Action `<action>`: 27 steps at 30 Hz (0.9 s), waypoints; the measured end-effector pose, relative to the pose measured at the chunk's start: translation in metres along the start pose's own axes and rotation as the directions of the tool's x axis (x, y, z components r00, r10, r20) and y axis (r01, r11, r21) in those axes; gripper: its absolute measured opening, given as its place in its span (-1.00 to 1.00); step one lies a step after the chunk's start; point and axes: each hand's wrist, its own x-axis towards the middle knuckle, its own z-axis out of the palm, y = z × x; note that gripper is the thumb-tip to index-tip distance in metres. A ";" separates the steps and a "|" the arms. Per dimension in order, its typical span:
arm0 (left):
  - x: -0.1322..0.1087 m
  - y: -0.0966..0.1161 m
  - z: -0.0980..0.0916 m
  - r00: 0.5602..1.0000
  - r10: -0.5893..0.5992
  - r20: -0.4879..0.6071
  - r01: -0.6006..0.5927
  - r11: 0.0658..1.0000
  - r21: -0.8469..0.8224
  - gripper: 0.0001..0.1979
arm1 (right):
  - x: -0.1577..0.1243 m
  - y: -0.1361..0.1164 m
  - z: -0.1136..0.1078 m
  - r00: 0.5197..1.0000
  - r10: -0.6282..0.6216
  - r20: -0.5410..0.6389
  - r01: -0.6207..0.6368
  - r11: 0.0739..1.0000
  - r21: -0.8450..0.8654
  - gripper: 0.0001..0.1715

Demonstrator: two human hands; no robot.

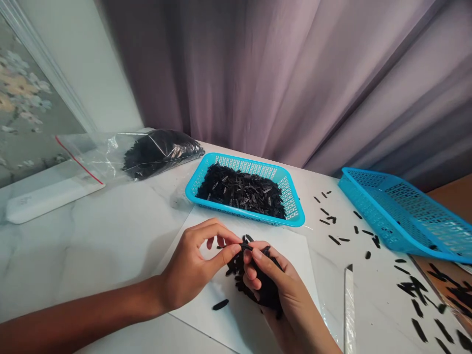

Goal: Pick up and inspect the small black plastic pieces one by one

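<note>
Over a white sheet (199, 236), both hands meet at one small, narrow black piece (246, 246). My left hand (201, 255) pinches one end between thumb and index finger. The other end is between the thumb and fingers of my right hand (280, 280), which is also closed around a bunch of similar black pieces (267, 285). More black pieces (232, 263) show behind and under the fingers; how many the right hand holds is hidden. A single loose black piece (220, 305) lies on the sheet, below my left hand.
Just beyond my hands stands a blue perforated basket (245, 214) of black pieces. A clear bag (162, 152) of them and a white flat object (55, 196) lie left. Right are another blue basket (398, 211), scattered black pieces (416, 290) and a narrow blade-like strip (348, 309).
</note>
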 end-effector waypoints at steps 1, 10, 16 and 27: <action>0.000 0.000 -0.001 1.000 0.013 0.002 -0.013 1.000 0.002 -0.91 | -0.001 0.000 0.001 1.000 -0.015 -0.003 0.015 1.000 -0.002 -0.67; -0.003 0.003 -0.007 0.993 0.118 0.020 -0.118 0.993 0.008 -0.90 | -0.005 -0.001 0.003 0.998 -0.052 0.031 0.052 0.999 -0.014 -0.73; -0.004 0.004 -0.008 0.991 0.135 0.019 -0.135 0.991 -0.015 -0.90 | -0.006 0.002 -0.001 0.999 -0.023 0.036 0.023 1.000 0.005 -0.75; -0.008 -0.003 -0.008 0.987 0.062 0.149 -0.067 0.997 0.026 -0.88 | 0.009 -0.033 -0.018 0.996 -0.081 -0.023 0.073 0.699 0.711 -0.94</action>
